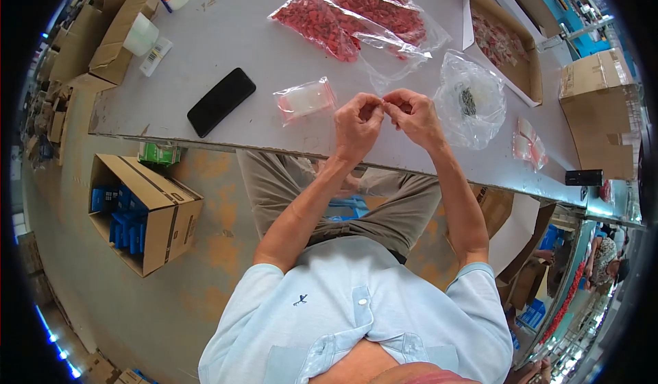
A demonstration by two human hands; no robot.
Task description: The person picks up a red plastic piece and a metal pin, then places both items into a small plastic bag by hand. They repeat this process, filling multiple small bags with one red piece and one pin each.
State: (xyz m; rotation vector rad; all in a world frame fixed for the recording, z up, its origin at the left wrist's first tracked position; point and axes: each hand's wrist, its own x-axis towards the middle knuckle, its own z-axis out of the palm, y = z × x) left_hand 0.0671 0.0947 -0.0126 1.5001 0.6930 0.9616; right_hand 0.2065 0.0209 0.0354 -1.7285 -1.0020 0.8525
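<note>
Over the table's near edge, my left hand [359,125] and my right hand [414,115] meet at the fingertips. Both are pinched closed on something too small to make out. Left of them lies a stack of small clear bags with red edges [305,101]. Beyond the hands is a large clear bag of small red pieces [349,15]. Just right of my right hand sits an open clear bag [473,99] with small dark metal-like pieces inside.
A black phone [221,102] lies left on the table [157,110]. An open carton [504,48] with small packets stands at the back right, near a cardboard box [600,113]. More small bags [528,144] lie right. A box of blue packs [147,209] is on the floor.
</note>
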